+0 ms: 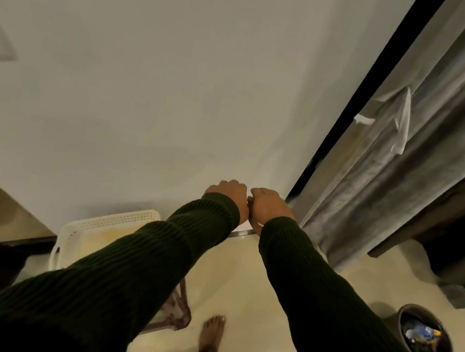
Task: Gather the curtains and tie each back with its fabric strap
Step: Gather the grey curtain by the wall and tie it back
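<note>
Curtain (402,172) hangs right; left hand (226,194) and right hand (269,207) outstretched, touching, fingers curled away, grip unclear.

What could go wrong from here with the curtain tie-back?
1. Both hands, left hand and right hand, are by the wall, clear of the grey curtain; its fabric strap hangs untied and may be overlooked.
2. The waste bin and white basket flank the bare foot: a trip hazard.
</note>
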